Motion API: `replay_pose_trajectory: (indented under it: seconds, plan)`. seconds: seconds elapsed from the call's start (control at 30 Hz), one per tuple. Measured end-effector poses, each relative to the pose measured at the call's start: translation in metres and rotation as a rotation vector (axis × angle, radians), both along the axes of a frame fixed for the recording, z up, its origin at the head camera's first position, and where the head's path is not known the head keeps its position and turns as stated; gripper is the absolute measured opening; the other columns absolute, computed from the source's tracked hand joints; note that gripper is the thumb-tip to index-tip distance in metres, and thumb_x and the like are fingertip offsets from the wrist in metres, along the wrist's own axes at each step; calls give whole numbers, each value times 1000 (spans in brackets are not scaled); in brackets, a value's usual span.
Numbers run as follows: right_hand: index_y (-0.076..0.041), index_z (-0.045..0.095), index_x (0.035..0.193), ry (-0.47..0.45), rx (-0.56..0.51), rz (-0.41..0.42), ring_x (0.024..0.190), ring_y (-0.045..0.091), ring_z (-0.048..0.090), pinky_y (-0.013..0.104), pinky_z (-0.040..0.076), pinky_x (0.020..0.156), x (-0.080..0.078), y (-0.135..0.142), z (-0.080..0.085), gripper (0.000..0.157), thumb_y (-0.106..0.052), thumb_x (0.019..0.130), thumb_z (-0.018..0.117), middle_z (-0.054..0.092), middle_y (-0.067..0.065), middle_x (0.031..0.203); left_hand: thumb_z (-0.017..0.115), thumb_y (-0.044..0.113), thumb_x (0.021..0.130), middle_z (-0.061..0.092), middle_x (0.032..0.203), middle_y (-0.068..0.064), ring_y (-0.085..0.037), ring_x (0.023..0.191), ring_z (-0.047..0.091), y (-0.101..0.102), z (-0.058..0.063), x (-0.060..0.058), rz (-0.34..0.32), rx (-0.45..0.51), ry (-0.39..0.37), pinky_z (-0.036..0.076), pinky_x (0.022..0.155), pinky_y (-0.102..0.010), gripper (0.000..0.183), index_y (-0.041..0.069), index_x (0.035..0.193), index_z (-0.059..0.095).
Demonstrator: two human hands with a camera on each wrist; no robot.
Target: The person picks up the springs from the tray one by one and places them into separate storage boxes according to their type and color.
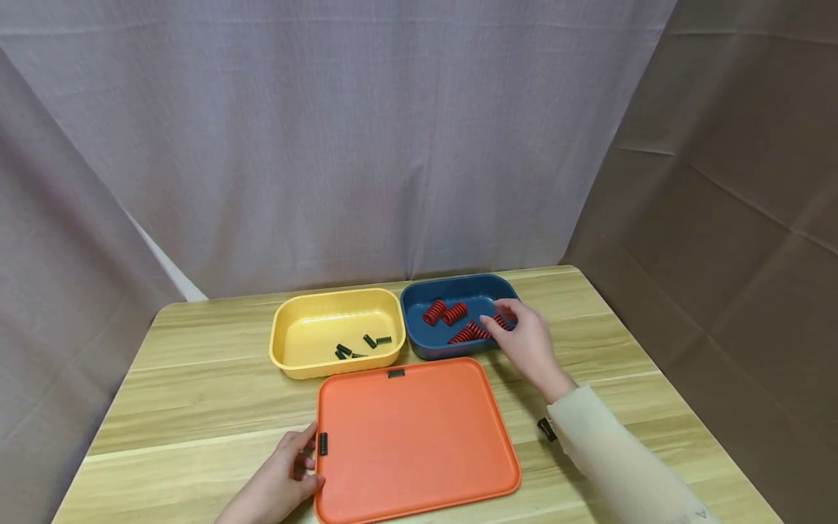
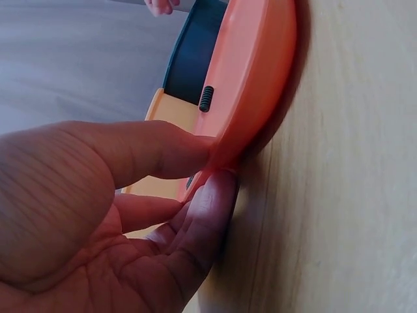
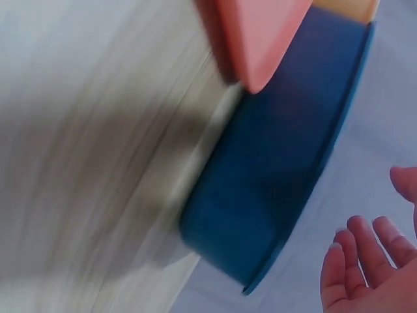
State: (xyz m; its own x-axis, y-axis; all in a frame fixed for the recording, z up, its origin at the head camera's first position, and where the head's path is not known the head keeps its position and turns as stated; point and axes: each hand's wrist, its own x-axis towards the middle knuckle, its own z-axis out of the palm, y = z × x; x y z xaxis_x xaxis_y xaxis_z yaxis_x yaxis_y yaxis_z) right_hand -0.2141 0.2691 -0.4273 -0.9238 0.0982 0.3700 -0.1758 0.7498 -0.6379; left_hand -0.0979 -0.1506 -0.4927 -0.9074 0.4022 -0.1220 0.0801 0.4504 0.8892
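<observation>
My left hand (image 1: 281, 477) grips the left edge of an orange tray (image 1: 419, 444). In the left wrist view the thumb presses its rim and fingers curl underneath. A black spring (image 1: 323, 443) lies along the tray's left side, near those fingers, and another black spring (image 1: 396, 373) lies at its far edge. My right hand (image 1: 529, 346) hovers over the right end of a blue bin (image 1: 452, 351), fingers relaxed and apart from the thumb, holding nothing. Several red springs (image 1: 455, 313) lie in that bin, some partly hidden behind the hand. The right wrist view shows the fingers (image 3: 368, 251) above the bin's rim.
A yellow bin (image 1: 304, 338) with several small black springs (image 1: 369, 340) stands left of the blue one, behind the tray. A small black object (image 1: 546, 429) shows beside the right sleeve. Grey curtain (image 1: 327, 145) hangs behind the wooden table (image 1: 196, 407).
</observation>
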Motion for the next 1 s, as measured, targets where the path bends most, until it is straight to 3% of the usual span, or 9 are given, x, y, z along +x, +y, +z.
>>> replay_pose_trajectory:
  seconds: [0.33, 0.57, 0.77, 0.9, 1.0]
  plan:
    - [-16, 64, 117, -73, -86, 145, 96, 21, 59, 43, 51, 82, 30, -34, 1, 46, -40, 81, 78, 66, 7, 110, 72, -4, 80, 44, 113, -13, -13, 88, 50, -1, 0, 1, -9, 20, 3, 51, 71, -22, 78, -11, 145, 30]
    - [-20, 66, 114, -117, -143, 241, 94, 23, 63, 45, 53, 81, 41, -52, -4, 44, -37, 77, 82, 66, 1, 109, 71, -6, 79, 44, 114, -14, -13, 87, 49, -2, -3, 1, -5, 33, -15, 51, 69, -22, 78, -11, 145, 30]
    - [-24, 67, 114, -216, -165, 304, 96, 24, 60, 42, 51, 81, 48, -68, -8, 43, -35, 75, 83, 64, -7, 107, 70, -6, 79, 43, 113, -14, -14, 87, 49, -2, -3, -1, -18, 39, -21, 51, 70, -22, 79, -12, 146, 28]
    - [-25, 66, 116, -294, -168, 352, 93, 24, 57, 37, 50, 77, 49, -77, -14, 45, -36, 76, 82, 64, 1, 104, 71, -5, 80, 43, 113, -14, -14, 87, 49, -2, -3, -1, -19, 45, -15, 51, 70, -22, 79, -12, 146, 28]
    - [-19, 65, 121, -346, -171, 390, 93, 24, 56, 36, 50, 77, 47, -82, -20, 49, -36, 78, 81, 63, 8, 106, 72, -5, 79, 44, 113, -14, -14, 88, 49, -2, -3, -1, -19, 59, -11, 51, 70, -22, 79, -12, 145, 28]
